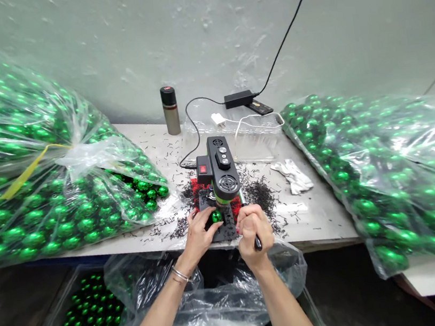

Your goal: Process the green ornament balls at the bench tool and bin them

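Note:
A small black drill press [223,168] with a red switch stands on the table. Under its head is a shiny green ball [216,216], pinched between the thumb and fingers of my left hand [202,230]. My right hand [254,228] is wrapped round the press's black lever handle [257,242], to the right of the base. Black and red shavings [262,198] lie around the base. The ball's contact with the tool above it is hidden.
Big clear bags of green balls lie at the left [42,182] and right [396,170]. Behind the press are a bottle [170,111], a power adapter [239,99] and a clear plastic tray [255,144]. White gloves [293,176] lie right. More balls [86,322] sit below the table.

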{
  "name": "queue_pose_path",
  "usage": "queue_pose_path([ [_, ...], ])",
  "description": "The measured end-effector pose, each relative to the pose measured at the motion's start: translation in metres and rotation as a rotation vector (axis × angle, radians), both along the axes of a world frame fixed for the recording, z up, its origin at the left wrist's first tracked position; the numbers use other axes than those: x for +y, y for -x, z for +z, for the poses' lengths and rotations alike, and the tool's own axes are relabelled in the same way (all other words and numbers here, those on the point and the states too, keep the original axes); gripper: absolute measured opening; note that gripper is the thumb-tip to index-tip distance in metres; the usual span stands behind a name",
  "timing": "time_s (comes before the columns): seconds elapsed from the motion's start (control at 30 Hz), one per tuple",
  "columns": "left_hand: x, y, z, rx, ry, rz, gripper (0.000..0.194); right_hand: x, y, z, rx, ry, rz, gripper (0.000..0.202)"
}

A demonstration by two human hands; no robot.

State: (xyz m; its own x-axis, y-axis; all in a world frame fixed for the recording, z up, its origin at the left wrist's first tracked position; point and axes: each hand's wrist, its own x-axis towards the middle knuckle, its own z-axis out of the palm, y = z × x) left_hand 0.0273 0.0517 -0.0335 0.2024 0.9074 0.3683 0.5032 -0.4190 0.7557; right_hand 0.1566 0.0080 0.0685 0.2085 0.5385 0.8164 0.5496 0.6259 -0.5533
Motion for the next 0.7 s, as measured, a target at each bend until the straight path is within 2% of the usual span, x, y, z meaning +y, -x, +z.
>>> queue_pose_path([
  [0.13,0.005,-0.002,0.001,0.029,0.015,0.042,0.030,0.000,0.000,-0.001,0.015,-0.007,0.010,0.029],
  [0.33,0.010,-0.001,0.002,0.036,-0.020,-0.001,0.032,0.001,-0.001,-0.011,0.003,-0.032,0.020,0.029],
  [0.53,0.011,0.000,0.000,0.013,-0.024,-0.012,0.032,0.007,-0.005,-0.035,-0.085,-0.112,0.008,0.031],
  [0.7,0.010,0.000,-0.001,0.014,-0.014,-0.014,0.032,0.012,-0.004,-0.057,-0.051,-0.138,-0.009,0.032],
])
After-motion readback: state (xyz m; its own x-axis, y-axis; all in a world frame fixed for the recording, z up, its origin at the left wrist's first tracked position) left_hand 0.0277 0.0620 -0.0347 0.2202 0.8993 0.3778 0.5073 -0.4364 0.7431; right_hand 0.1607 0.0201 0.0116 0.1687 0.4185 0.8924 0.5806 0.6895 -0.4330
